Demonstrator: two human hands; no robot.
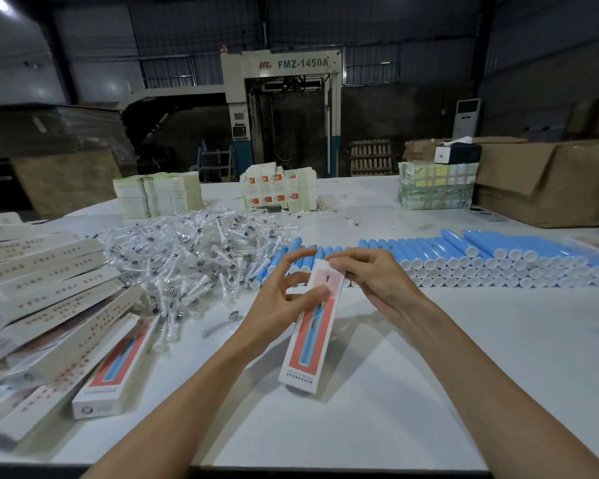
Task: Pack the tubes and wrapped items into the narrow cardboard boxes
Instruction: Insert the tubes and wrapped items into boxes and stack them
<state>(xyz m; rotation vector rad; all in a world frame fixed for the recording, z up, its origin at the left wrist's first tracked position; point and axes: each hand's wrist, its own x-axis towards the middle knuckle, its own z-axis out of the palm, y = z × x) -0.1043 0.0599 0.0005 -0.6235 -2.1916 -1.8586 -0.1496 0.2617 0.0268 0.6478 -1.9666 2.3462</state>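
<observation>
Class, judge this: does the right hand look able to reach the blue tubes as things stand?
Probably yes: the blue tubes lie just beyond the right hand with nothing between, though it must first let go of the box.

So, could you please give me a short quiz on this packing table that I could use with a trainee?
1. True or false: the blue tubes lie to the right of the pile of wrapped items.
2. What do the left hand and right hand hold together? A) a narrow box B) a blue tube C) a wrapped item
3. Fill in: the closed boxes are stacked on the person's ____ side.
Key: 1 true; 2 A; 3 left.
</observation>
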